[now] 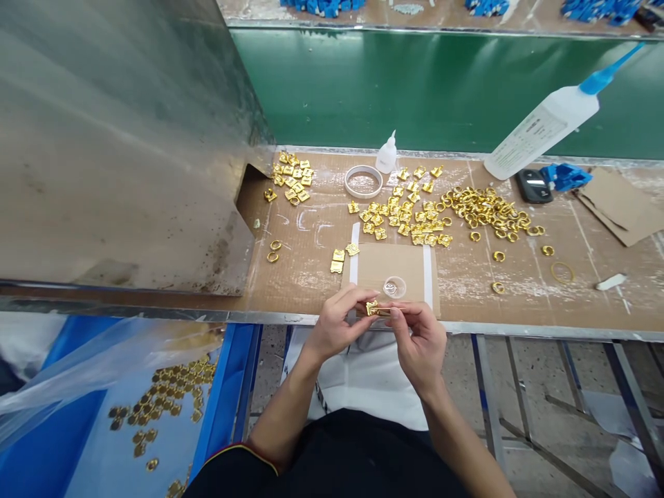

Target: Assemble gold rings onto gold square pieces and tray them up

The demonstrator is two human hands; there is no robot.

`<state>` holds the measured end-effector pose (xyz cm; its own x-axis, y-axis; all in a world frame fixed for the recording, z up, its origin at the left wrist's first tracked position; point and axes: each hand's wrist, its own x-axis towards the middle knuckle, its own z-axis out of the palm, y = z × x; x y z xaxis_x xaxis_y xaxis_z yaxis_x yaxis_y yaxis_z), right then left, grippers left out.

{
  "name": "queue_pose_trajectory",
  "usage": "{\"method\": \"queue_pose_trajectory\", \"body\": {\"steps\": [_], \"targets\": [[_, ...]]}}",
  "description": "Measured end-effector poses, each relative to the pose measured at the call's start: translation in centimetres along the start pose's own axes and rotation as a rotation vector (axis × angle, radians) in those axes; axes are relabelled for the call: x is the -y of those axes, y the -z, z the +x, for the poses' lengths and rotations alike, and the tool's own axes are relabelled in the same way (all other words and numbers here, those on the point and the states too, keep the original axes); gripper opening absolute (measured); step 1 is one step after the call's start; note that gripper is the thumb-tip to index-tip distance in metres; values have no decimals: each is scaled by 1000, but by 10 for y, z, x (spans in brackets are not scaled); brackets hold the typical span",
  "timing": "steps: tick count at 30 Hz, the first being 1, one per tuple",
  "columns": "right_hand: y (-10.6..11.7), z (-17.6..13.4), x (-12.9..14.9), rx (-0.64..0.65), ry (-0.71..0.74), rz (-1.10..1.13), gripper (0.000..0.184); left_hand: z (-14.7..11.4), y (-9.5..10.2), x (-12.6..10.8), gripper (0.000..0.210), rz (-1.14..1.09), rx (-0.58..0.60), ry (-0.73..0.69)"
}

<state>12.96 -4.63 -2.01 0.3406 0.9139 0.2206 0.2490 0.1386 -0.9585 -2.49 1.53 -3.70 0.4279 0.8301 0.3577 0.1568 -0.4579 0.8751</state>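
Between the thumb and fingers of my left hand (337,321) is a small shiny gold metal piece (371,308). My right hand (422,339) pinches a thin stick-like tool (384,310), its tip at the gold piece; the fingers partly cover it. Just beyond both hands, a small round clear dish (395,286) stands on a taped cardboard sheet (389,259). Several square gold pieces (337,261) lie to the left of the sheet. Behind it are many more gold pieces (399,211), and a pile of gold rings (485,207) to the right.
A roll of tape (363,182), a small dropper bottle (386,155) and a large white bottle with a blue nozzle (544,131) stand at the back. A metal housing (124,152) blocks the left. A blue tray (212,408) with gold parts sits lower left.
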Motion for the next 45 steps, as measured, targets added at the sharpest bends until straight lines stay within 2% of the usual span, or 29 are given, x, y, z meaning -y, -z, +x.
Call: {"method": "queue_pose_trajectory", "body": {"steps": [23, 33, 45], "targets": [[1, -2, -4, 10, 28, 21, 7, 0, -1, 1, 29, -48, -7, -15], [0, -4, -4, 6, -44, 107, 7, 0, 0, 0, 29, -40, 8, -21], [0, -4, -5, 0, -48, 105, 8, 0, 1, 1, 29, -16, 23, -7]]}}
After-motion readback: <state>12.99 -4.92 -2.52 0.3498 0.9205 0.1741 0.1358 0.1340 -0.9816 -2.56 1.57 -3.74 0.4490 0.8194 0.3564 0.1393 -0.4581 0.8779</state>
